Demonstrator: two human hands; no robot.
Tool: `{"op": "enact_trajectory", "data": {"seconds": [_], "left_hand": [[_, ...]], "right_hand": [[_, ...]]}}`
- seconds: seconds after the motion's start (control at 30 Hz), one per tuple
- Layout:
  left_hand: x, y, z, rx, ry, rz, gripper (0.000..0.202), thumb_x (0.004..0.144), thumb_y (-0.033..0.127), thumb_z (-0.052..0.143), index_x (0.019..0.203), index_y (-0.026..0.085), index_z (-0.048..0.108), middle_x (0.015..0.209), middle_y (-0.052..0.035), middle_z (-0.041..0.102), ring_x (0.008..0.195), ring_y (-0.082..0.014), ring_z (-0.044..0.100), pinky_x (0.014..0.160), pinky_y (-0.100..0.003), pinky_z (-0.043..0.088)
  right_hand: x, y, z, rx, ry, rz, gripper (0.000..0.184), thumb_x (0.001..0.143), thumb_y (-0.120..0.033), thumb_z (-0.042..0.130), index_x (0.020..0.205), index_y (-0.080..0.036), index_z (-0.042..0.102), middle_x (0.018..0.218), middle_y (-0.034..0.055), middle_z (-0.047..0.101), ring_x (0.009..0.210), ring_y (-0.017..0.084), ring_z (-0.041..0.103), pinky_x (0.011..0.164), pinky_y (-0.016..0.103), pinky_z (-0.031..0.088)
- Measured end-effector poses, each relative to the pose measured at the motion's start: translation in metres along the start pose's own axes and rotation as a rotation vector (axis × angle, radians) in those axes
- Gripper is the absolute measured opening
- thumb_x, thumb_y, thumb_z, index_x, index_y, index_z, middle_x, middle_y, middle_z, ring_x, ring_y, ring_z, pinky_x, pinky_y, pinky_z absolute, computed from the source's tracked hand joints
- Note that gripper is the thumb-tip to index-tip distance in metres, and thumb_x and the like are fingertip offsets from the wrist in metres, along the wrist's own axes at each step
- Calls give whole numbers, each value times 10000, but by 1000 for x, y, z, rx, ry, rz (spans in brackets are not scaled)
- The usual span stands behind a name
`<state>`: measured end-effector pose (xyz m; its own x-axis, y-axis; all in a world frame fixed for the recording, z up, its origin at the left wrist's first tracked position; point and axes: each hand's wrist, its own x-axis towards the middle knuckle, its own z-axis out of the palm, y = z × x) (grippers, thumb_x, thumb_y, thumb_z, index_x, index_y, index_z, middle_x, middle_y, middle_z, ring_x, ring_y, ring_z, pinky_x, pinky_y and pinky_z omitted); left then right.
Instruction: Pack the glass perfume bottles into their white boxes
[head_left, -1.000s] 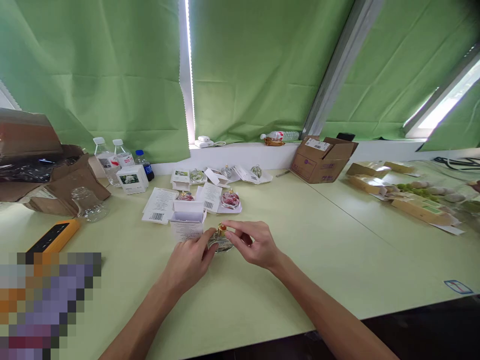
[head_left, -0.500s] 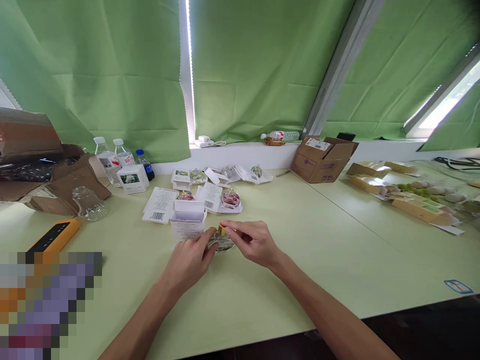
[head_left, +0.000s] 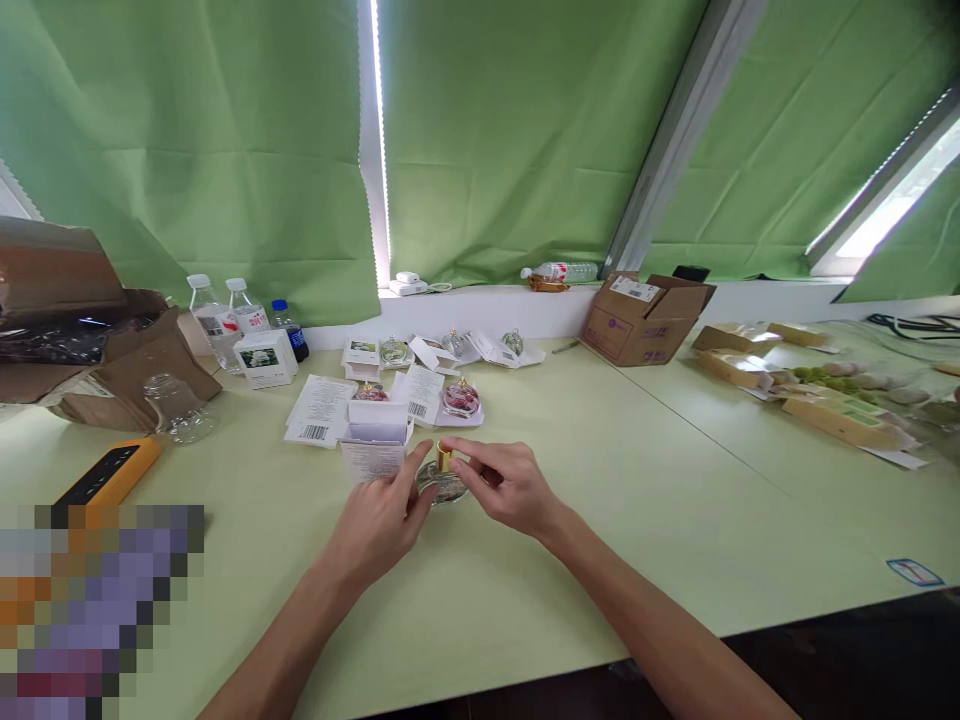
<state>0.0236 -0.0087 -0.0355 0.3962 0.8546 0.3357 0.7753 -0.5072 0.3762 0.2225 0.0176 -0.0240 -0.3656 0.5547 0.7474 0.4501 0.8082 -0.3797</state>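
A small round glass perfume bottle (head_left: 441,487) with a gold cap (head_left: 443,457) stands on the pale green table (head_left: 600,480) in front of me. My left hand (head_left: 379,525) grips the bottle's body from the left. My right hand (head_left: 504,487) pinches the gold cap from the right. An open white carton (head_left: 375,445) stands just left of the bottle.
Behind lie several white cartons, leaflets (head_left: 321,408) and more small bottles, one pink (head_left: 460,398). Water bottles (head_left: 214,322) and a glass jar (head_left: 174,407) stand at the left near torn cardboard (head_left: 90,350). A brown box (head_left: 645,318) and packaged goods (head_left: 825,395) occupy the right.
The red tip that showed on the cap a second ago is now out of sight under my right fingers. Both hands have stayed on the bottle, which has barely moved.
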Motion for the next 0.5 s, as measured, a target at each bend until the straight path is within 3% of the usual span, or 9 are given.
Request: {"op": "enact_trajectory", "data": {"seconds": [0.17,0.5], "left_hand": [[-1,1,-2,-39,31,37,587,945,316,411,1465,257,146,676,66,640,515,-107,549,514,-205,358],[-1,2,-2,7,36,64,562,949,300,398,1466,255,183,694,47,649,519,-102,558,508,-200,356]], "right_hand": [[0,1,-2,-49,55,46,271,885,-223,554,1117,-146,670,539,-32,568,448,72,372,473,211,333],[2,-1,-3,-32,44,20,231,888,-189,541,1052,-153,700,647,17,675,474,80,449,488,219,361]]}}
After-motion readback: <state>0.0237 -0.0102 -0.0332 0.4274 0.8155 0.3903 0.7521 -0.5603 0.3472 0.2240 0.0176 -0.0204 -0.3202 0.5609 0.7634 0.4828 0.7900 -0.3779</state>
